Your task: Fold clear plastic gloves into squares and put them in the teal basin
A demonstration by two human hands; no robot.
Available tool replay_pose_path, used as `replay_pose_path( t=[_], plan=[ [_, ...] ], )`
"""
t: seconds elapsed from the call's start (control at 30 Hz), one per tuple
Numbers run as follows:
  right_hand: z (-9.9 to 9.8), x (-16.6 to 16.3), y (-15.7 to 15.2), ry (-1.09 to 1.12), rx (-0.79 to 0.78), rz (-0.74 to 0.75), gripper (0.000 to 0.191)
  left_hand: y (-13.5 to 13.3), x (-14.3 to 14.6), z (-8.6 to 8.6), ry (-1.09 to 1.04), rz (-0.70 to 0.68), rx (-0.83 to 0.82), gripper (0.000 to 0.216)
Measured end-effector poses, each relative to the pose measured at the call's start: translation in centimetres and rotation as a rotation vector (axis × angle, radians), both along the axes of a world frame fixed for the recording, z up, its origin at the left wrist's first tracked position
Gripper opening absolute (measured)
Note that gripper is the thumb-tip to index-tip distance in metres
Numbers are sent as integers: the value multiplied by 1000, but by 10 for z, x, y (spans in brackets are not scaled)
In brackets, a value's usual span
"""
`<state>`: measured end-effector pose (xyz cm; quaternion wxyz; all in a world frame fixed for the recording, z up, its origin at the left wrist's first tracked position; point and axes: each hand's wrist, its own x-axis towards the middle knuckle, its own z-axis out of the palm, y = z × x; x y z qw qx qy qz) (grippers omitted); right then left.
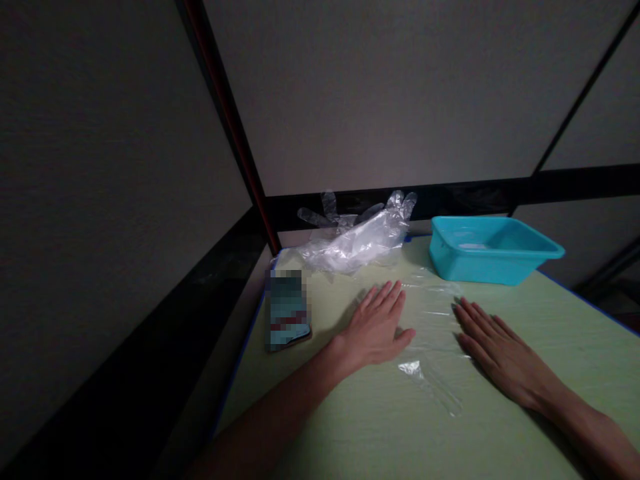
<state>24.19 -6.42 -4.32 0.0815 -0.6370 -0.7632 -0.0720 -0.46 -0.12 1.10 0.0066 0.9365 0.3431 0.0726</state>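
A clear plastic disposable glove (433, 327) lies spread out on the pale green table (360, 420). My left hand (377, 327) rests flat over its left side, fingers stretched forward and thumb out to the right. On the other side, my right hand (500, 353) is open with its palm down, its fingertips by the glove's right edge; whether they touch the plastic I cannot tell. Neither hand grips anything. Behind my left hand sits a crumpled pile of clear plastic gloves (360, 243), some fingers sticking up against the wall.
A turquoise plastic basin (493, 263) stands at the back right of the table. At the left edge lies a phone (289, 313) with a blurred screen. Panelled walls (400, 100) close off the back and the left. Blue edging (593, 300) runs along the table's border.
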Motion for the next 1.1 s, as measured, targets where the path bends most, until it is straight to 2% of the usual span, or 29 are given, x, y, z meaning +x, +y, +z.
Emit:
replay_pose_path(
  t=[0.13,0.27,0.53,0.7,0.8,0.87,0.97,1.1],
  plan=[
    [6,-1,-1,14,-19,-1,57,-8,6,-2,-1,-67,-36,59],
    [12,2,-2,-7,-34,62,55,-10,6,-3,-12,-83,-41,59],
    [24,25,5,-21,-106,149,56,-18,12,-12,-29,-96,-61,60],
    [29,35,7,-63,27,6,60,-20,13,-18,-10,-106,-50,61],
    [35,26,2,-68,99,-68,56,-20,12,-17,5,-113,-52,62],
    [38,12,-3,-37,113,-59,55,-20,11,-17,-1,-114,-58,62],
    [36,-14,-14,15,59,49,59,-20,12,-17,-16,-111,-69,63],
    [23,-33,-27,22,16,156,63,-22,12,-14,-16,-110,-87,63]
  ],
)
